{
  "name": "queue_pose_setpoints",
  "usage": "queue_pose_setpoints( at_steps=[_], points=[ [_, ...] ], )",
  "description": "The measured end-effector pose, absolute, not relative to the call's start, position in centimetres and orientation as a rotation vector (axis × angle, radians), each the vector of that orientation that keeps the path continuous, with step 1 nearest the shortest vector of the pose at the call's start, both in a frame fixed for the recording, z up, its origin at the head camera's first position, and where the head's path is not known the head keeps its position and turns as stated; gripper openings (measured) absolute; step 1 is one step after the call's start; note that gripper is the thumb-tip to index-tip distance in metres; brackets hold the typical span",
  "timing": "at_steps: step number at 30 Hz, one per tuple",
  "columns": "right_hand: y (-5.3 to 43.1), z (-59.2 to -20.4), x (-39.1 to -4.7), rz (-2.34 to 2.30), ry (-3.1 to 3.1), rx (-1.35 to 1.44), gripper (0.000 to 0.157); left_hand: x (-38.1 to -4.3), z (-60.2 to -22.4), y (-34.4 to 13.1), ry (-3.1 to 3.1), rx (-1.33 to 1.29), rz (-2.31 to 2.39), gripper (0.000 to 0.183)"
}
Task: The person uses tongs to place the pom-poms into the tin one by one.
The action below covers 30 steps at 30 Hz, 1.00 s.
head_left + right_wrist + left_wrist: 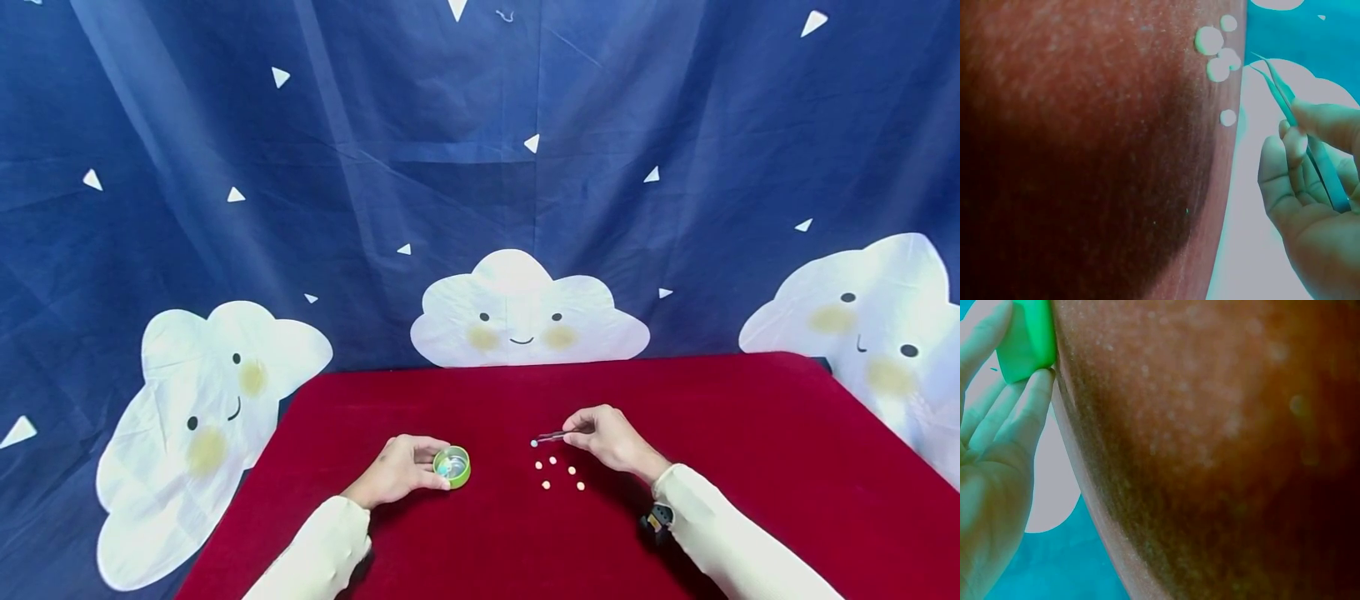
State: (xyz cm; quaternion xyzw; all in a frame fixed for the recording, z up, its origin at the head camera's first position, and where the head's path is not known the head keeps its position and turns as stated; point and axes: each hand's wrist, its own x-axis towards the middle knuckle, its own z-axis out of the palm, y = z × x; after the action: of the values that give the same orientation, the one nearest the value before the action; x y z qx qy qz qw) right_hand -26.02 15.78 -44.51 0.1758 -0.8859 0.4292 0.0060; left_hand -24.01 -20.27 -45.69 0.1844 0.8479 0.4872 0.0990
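Observation:
My left hand (402, 469) holds a small round green container (462, 481) from its left side, thumb in front and fingers behind. The container is open at the top, with a pale blue spot showing inside. In the left wrist view, fingertips lie against its green wall (1025, 347). Dark tweezers (553, 436) are pinched in my right hand (609, 439), pointing left. At their tips in the head view is a light blue bead (534, 443). The right wrist view shows the tweezers (1279, 94) with their two tips apart.
Several cream beads (546, 484) lie scattered on the red tablecloth (480, 542), just below the tweezers and to the right of the container. A dark device (659, 517) sits at the right wrist. Behind the table hangs a blue curtain (465, 200) with white clouds.

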Motion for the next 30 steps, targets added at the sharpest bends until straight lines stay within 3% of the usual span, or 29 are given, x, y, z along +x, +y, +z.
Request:
queue_pose_setpoints(
  at_steps=[30],
  points=[
    [14.89, -44.21, -25.95, 1.348, -2.759, 0.561, 0.005, -24.0, -45.65, -20.27, 2.498, 0.567, 1.442, 0.052]
  ],
)
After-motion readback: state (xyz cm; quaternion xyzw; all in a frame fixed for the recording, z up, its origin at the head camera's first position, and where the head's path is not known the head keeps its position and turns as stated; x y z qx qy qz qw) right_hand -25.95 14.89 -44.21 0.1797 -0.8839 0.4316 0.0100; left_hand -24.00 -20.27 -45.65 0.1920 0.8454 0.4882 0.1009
